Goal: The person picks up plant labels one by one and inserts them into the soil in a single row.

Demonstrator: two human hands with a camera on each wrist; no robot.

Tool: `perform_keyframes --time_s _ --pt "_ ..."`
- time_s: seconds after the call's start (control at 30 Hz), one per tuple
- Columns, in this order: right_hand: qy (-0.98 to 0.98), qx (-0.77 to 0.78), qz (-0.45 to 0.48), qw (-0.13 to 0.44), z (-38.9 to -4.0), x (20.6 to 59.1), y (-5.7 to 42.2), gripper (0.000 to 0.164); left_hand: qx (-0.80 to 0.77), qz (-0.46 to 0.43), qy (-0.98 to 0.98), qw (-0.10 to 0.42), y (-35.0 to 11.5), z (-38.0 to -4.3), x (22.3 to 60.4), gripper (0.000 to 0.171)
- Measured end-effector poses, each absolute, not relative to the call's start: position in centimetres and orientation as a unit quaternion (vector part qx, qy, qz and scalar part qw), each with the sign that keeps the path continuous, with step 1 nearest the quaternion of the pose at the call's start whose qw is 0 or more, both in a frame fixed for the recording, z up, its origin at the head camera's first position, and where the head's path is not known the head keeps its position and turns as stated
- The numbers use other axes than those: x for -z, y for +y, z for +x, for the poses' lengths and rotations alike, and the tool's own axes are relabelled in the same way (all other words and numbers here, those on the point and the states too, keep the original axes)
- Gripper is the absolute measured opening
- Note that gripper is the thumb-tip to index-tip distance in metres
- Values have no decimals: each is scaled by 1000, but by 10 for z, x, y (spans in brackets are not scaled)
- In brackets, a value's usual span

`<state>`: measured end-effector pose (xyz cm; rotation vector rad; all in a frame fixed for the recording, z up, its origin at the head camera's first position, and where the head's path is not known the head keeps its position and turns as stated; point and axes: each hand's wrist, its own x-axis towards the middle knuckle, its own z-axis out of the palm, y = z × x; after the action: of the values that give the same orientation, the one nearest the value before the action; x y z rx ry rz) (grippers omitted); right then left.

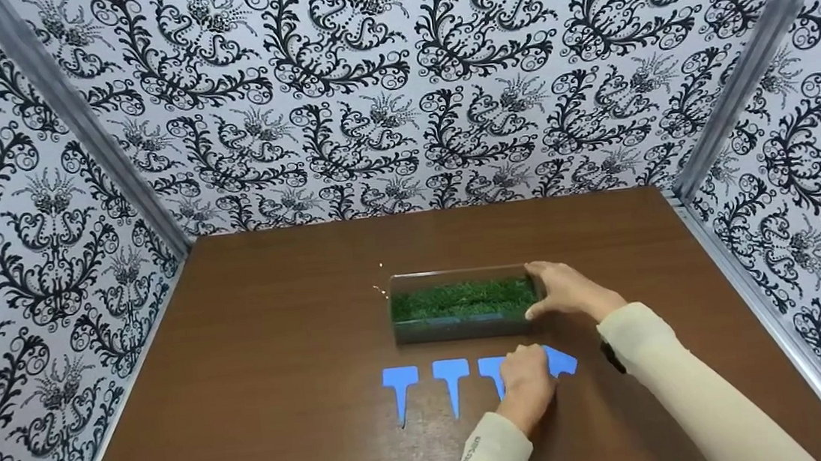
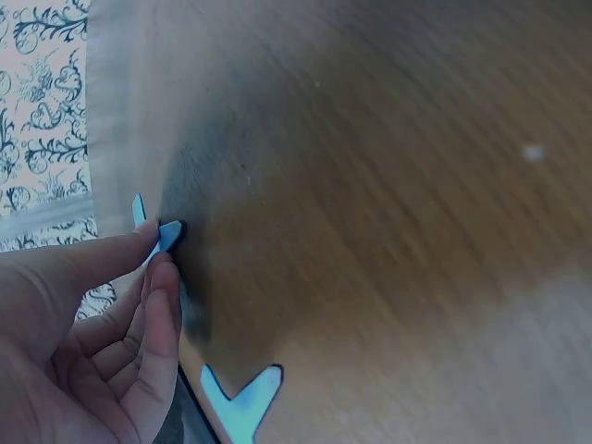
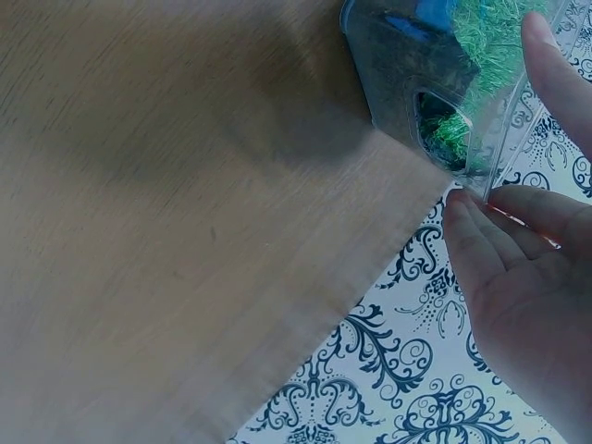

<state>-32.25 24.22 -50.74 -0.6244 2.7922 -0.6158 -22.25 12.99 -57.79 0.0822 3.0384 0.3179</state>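
Table [image 1: 280,363]: left hand [image 1: 527,381] pinches tag [image 2: 170,235]; right hand [image 1: 571,290], spread, grips box [image 1: 463,302].

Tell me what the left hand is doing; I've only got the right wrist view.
Observer: The left hand pinches a blue tag; the left wrist view shows it best.
Operator: Any other tags out?
Observer: Yes, in the head view three more tags lie in a row on the table, to the left of the pinched one.
Operator: And on the far side of that row, seen from the person?
Observer: The clear container, lying with its long side facing the row.
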Motion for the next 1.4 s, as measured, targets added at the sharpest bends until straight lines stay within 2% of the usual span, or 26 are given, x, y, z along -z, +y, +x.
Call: perform_keyframes --time_s 0.4,0.6,0.83,1.03,1.3,1.4 --pt "950 202 -206 115 -323 507 242 93 -182 -12 979 88 122 -223 578 24" --pt "951 196 -212 107 -325 508 242 94 -218 -19 971 100 120 -222 577 34" --pt "950 203 -204 117 -324 509 243 94 -260 -5 961 91 116 -221 579 48" --pt "951 202 -204 116 -324 510 244 95 -293 10 953 78 113 -219 581 50" --pt "948 209 -205 126 -323 508 244 93 -364 30 927 89 106 -215 579 31" --pt "947 215 -204 125 -323 507 243 93 -386 41 917 89 100 -215 578 29"
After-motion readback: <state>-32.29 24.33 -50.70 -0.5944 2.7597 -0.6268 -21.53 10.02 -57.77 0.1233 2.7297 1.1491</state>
